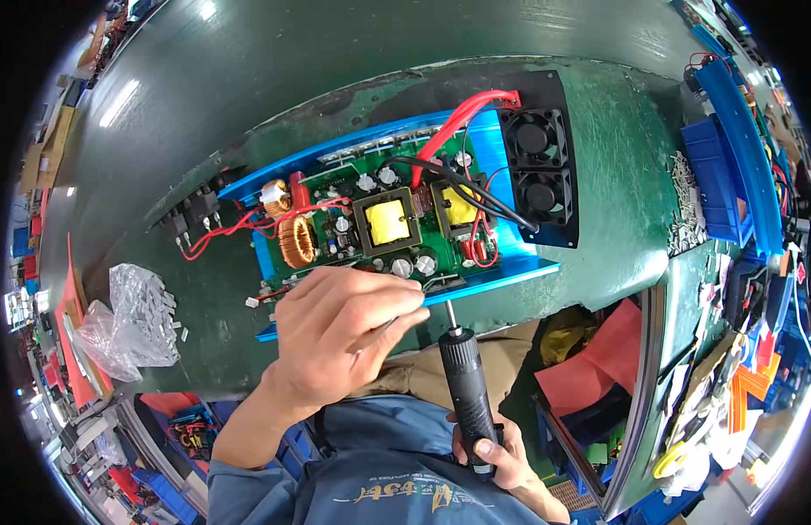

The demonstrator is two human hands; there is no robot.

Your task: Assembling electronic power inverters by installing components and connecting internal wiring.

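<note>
In the middle of the bench lies a power inverter [335, 232], its green circuit board set in a blue metal housing [502, 278]. Two yellow transformers and copper coils stand on the board. My right hand [503, 455] grips a black electric screwdriver [465, 376] from below. The screwdriver's bit points up at the near blue wall and meets it or comes very close. My left hand [340, 328] is over the same near wall, left of the bit, fingers curled and pressed together. What its fingertips hold, if anything, is hidden.
A black panel with two fans [545, 162] stands at the inverter's right end, joined by red and black cables. Black sockets [194, 214] hang on red wires at its left. A clear bag of small pale parts [143, 319] lies left; a blue bin [716, 179] stands right.
</note>
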